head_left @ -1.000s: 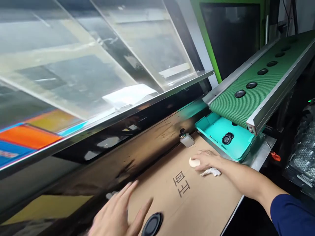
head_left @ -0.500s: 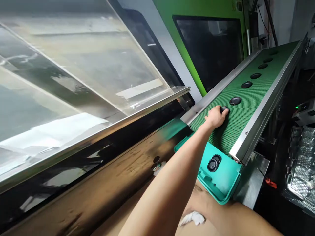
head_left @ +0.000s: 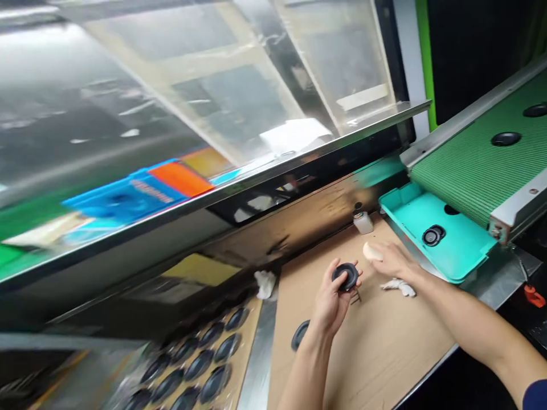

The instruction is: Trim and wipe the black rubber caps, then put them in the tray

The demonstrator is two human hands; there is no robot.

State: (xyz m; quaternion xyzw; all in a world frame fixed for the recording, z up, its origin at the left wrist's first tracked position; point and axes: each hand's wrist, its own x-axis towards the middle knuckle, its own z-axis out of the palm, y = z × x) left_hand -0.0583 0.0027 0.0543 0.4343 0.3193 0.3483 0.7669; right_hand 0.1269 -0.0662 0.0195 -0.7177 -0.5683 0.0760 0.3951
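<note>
My left hand (head_left: 331, 296) is closed on a black round disc (head_left: 349, 277) with a raised rim, held by its edge above the cardboard (head_left: 363, 347). My right hand (head_left: 391, 259) is close by on the right, its fingers wrapped round a pale cream, rounded piece (head_left: 372, 251) whose kind I cannot make out. Another black round part (head_left: 299, 335) lies on the cardboard, partly behind my left wrist. A crumpled white tissue (head_left: 399, 287) rests below my right wrist. Something thin and dark shows under the held disc.
At right, a turquoise tray (head_left: 453, 270) with several black parts sits beneath the end of a green conveyor belt (head_left: 465, 171) carrying more discs. A small bottle (head_left: 363, 221) stands at the back. Rows of black discs (head_left: 199, 364) fill a clear tray at lower left. Clear panels (head_left: 239, 102) slope above.
My left hand was on a disc on the conveyor; now it is over the cardboard, holding a black disc. My right hand has come into view with the cream piece. The view has swung left.
</note>
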